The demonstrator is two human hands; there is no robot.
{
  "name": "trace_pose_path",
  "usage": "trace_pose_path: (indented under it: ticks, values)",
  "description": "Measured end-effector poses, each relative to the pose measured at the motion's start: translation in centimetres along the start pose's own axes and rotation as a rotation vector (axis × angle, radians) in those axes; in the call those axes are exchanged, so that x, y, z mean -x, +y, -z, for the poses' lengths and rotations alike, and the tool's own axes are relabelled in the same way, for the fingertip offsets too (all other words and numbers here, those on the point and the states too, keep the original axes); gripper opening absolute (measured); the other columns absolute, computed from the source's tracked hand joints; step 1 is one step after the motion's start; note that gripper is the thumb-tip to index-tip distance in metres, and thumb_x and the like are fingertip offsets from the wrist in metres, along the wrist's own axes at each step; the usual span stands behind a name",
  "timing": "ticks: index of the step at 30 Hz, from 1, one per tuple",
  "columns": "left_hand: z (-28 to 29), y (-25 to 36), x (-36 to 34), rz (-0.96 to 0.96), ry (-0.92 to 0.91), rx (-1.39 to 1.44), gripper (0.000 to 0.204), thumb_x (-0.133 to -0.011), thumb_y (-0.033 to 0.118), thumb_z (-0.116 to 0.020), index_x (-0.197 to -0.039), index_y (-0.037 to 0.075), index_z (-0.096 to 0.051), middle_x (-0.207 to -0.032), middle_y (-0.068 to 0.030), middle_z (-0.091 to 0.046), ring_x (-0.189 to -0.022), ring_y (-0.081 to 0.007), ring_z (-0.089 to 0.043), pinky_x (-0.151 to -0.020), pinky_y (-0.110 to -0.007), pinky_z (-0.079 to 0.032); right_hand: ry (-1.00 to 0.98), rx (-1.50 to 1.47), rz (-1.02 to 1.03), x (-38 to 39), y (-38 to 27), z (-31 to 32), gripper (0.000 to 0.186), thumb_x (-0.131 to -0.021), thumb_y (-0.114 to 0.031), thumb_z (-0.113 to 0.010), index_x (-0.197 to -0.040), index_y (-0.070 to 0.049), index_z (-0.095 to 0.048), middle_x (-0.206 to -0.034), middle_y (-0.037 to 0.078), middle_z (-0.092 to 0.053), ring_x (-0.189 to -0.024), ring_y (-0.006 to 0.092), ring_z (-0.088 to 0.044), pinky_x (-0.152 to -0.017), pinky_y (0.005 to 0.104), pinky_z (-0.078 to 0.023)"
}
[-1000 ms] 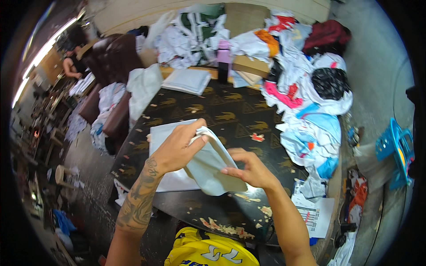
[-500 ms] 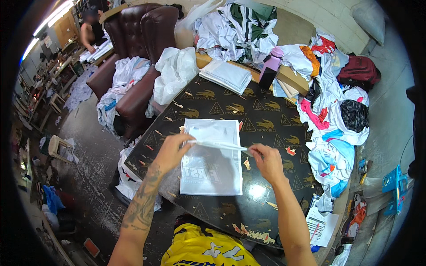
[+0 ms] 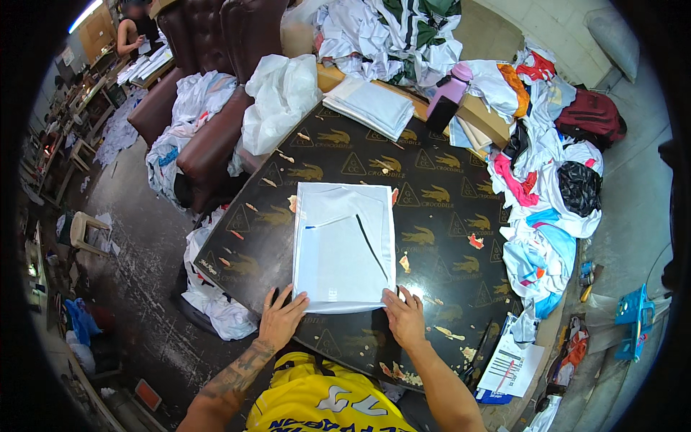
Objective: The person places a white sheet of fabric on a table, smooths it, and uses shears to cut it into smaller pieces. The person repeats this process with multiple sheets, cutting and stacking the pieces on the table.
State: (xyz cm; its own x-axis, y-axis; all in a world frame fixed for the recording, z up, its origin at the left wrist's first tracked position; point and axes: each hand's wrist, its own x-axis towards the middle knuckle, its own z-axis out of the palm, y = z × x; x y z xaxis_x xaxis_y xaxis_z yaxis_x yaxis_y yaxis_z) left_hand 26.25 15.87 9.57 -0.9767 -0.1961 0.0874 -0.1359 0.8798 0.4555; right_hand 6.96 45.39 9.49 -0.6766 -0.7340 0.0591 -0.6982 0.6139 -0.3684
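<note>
A folded white garment [image 3: 338,252] lies flat as a neat rectangle on the dark, patterned tabletop [image 3: 439,273]. A thin dark stripe slants across its right half, and a short pale strip with a blue end crosses its upper part. At its near left corner, my left hand [image 3: 282,317] rests with fingers apart, the fingertips touching the edge. My right hand [image 3: 407,315] touches the near right corner, its fingers also spread. The underside of the garment is hidden.
A stack of folded white cloth [image 3: 368,106] sits at the far edge beside a purple bottle [image 3: 452,90]. Loose garments [image 3: 536,252] line the right side. Papers [image 3: 509,367] lie near right. A brown armchair [image 3: 216,147] stands far left; another person [image 3: 137,36] is behind it.
The raised fold between my hands has come down flat, covering the printed face. Both hands have moved nearer to me, to the garment's near corners.
</note>
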Motion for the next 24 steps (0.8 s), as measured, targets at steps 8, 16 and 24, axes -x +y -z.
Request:
trace_pose_path:
  ticks: [8,16,24]
  values:
    - [5.4,-4.4,-11.4,0.214,0.226,0.388,0.027,-0.102,0.027,-0.072,-0.106,0.001,-0.078,-0.081,-0.0253,-0.072,-0.072,-0.0433,-0.073,-0.064,-0.048,-0.055,-0.142,-0.221,-0.119,-12.8,-0.3,7.5,0.021,-0.108,-0.022,-0.061,-0.106,-0.002,-0.069,-0.101,0.024,-0.072,-0.094,0.0467,-0.068,-0.081,0.0526,-0.053]
    - [0.3,-9.0,-22.5,0.355,0.351,0.091,0.051,-0.089,0.034,-0.083,-0.124,0.0,-0.065,-0.12,-0.0227,-0.064,-0.114,-0.0432,-0.059,-0.098,-0.053,-0.045,0.334,-0.194,-0.641,-21.2,2.1,-2.7,0.048,-0.093,-0.047,-0.079,-0.115,-0.006,-0.066,-0.119,0.022,-0.067,-0.116,0.0429,-0.062,-0.101,0.0542,-0.05]
    - [0.6,-8.9,-32.6,0.299,0.284,0.401,0.046,-0.105,0.02,-0.065,-0.14,-0.007,-0.055,-0.118,-0.0342,-0.066,-0.105,-0.0549,-0.064,-0.088,-0.06,-0.05,0.494,-0.203,-0.556,-31.8,1.8,1.7,0.022,-0.105,-0.015,-0.064,-0.121,-0.008,-0.051,-0.095,0.033,-0.071,-0.09,0.0581,-0.067,-0.072,0.0664,-0.05]
